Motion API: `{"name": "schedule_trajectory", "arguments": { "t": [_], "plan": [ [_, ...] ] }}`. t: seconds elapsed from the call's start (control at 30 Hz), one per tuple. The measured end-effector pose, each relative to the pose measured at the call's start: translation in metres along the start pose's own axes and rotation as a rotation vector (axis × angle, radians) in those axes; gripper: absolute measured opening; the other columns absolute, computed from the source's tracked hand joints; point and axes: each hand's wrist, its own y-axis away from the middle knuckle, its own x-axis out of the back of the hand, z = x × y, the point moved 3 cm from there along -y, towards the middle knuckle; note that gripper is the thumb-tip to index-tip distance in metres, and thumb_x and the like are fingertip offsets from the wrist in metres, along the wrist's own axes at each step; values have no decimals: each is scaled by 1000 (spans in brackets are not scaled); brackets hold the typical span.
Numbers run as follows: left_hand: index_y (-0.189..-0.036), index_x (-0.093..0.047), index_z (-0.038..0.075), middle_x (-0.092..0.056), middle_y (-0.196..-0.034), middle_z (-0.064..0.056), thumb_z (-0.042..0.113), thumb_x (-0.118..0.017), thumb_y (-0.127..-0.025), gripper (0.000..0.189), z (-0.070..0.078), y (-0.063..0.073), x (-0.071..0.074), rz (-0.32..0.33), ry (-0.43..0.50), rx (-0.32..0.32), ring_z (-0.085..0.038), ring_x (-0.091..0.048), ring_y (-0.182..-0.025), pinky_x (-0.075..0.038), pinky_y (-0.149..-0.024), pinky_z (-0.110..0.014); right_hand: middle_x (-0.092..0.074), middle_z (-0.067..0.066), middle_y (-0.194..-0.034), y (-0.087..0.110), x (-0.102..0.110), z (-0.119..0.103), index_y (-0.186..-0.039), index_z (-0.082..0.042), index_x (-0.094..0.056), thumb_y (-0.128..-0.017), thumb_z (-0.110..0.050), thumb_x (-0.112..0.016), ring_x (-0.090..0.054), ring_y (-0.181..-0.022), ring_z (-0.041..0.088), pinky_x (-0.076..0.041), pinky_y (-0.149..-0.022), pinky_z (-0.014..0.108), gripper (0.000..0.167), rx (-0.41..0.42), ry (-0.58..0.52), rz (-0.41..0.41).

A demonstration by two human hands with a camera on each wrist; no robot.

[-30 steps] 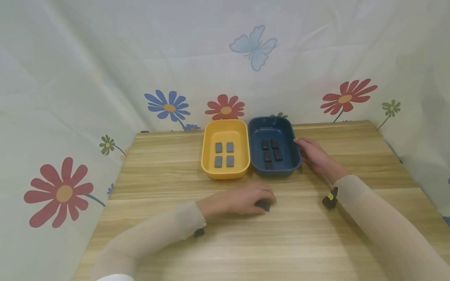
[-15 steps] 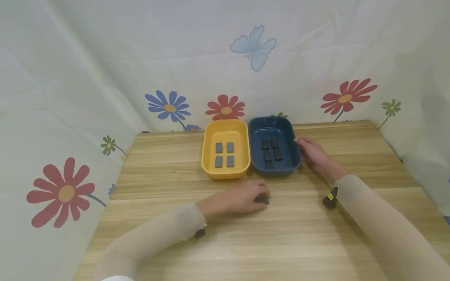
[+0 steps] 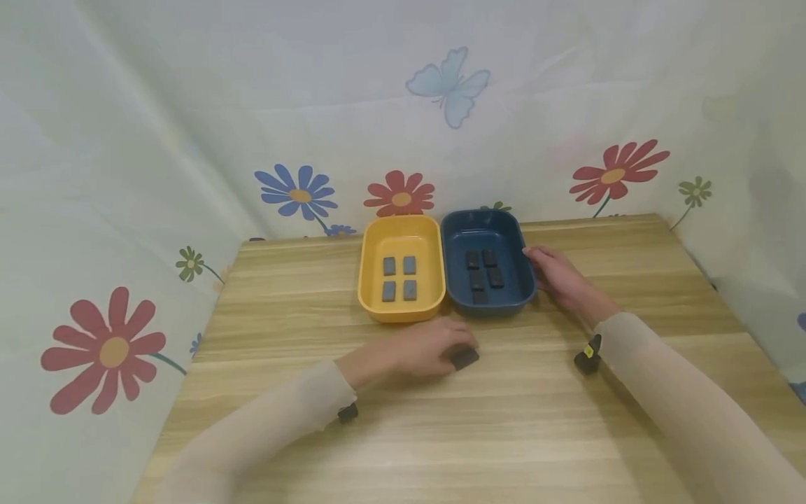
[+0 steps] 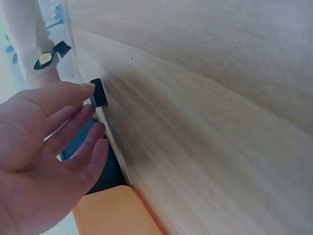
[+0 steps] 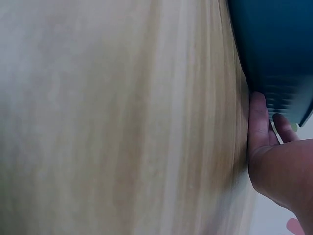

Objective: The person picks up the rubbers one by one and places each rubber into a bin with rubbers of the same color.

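Observation:
Thumb and fingertips of my left hand [image 3: 433, 346] pinch a small black rectangular block [image 3: 464, 358] over the table, in front of the two bins. In the left wrist view the same block [image 4: 99, 93] sits at the tips of the thumb and index finger, while the other fingers curve loosely. My right hand [image 3: 560, 278] rests against the right side of the dark blue bin [image 3: 490, 308], its fingertips at the wall. In the right wrist view, fairly straight fingers [image 5: 259, 117] touch the blue wall low down near the tabletop. Several black blocks [image 3: 495, 278] lie inside this bin.
A yellow bin [image 3: 403, 316] stands beside the blue one on its left, holding several grey blocks [image 3: 410, 290]. Both are on a wood-grain table [image 3: 504, 434], near its back edge. A flower-printed cloth [image 3: 535, 84] hangs behind and along the sides.
My left hand has shifted slightly left and back toward the bins with the black block, more of which now shows. The right hand stays at the blue bin.

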Motion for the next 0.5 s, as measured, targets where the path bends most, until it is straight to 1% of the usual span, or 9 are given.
{"name": "schedule_trajectory", "arguments": {
  "t": [0.1,0.2,0.33,0.4,0.47,0.5],
  "plan": [
    [-134,-69,18,-65,-133,5,8,-78,-89,47,-2,1,-1,-5,-15,-2,-13,-55,-127,-42,-114,-26,-51,16,-144,0,-2,-1,-154,6,-40,-114,-38,-45,-56,-118,13,-56,-91,21,60,5,4,-3],
    [-135,-69,19,-65,-133,5,11,-80,-91,46,-3,1,-2,-2,-28,5,-12,-55,-127,-43,-113,-25,-51,18,-146,-1,-2,0,-155,6,-40,-115,-38,-44,-56,-118,12,-56,-91,21,60,5,7,-2],
    [-134,-70,19,-64,-133,6,20,-85,-92,45,-3,0,-3,5,-28,25,-11,-55,-127,-43,-113,-25,-49,19,-149,-1,-1,1,-156,6,-38,-115,-39,-44,-56,-118,11,-56,-90,21,61,3,2,-5],
    [-133,-70,18,-64,-131,5,26,-86,-92,45,-3,0,-3,12,-24,26,-11,-55,-126,-43,-112,-24,-51,17,-146,-1,-1,1,-155,6,-39,-115,-38,-44,-57,-116,10,-56,-89,21,61,4,-4,-1],
    [-132,-71,18,-64,-127,6,33,-85,-92,44,-1,0,-1,21,7,22,-9,-56,-121,-45,-109,-22,-53,16,-143,-1,-1,0,-154,7,-40,-114,-37,-45,-58,-115,10,-57,-89,21,60,5,-9,3],
    [-131,-71,18,-64,-125,7,35,-85,-93,44,0,0,1,26,37,21,-9,-57,-118,-46,-106,-22,-53,16,-142,-1,-1,0,-154,7,-40,-114,-37,-45,-58,-114,9,-57,-89,21,60,5,-11,4]
  ]
}}
